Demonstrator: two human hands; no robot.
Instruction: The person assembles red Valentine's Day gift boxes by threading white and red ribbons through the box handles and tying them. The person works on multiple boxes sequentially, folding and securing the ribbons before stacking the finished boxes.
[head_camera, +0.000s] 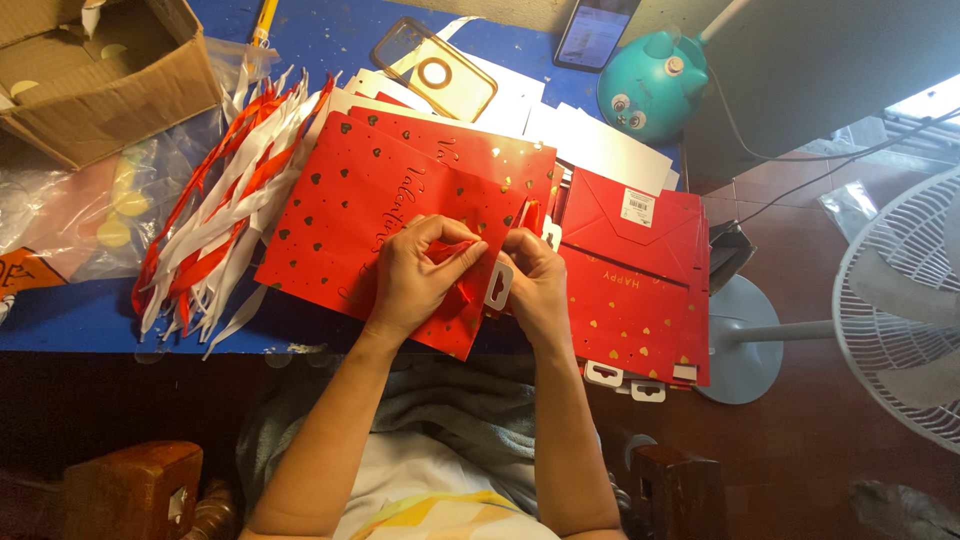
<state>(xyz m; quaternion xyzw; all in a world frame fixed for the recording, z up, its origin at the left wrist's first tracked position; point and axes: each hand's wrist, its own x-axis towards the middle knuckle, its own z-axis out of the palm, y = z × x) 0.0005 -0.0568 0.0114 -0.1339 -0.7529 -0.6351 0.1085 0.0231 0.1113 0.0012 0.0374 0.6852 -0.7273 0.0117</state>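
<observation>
A flat red paper gift bag (370, 210) with gold hearts lies on the blue table in front of me. My left hand (420, 275) pinches a red ribbon at the bag's top edge. Right beside it, my right hand (535, 280) grips the same ribbon next to a white hang tab (499, 287). More flat red bags (640, 300) are stacked just to the right. A pile of red and white ribbons (225, 190) lies to the left of the bag.
A cardboard box (100, 70) sits at the back left over clear plastic wrap. A clear phone case (435, 70), a phone (595, 30) and a teal round lamp (650, 85) stand at the back. A white fan (900, 310) stands on the floor to the right.
</observation>
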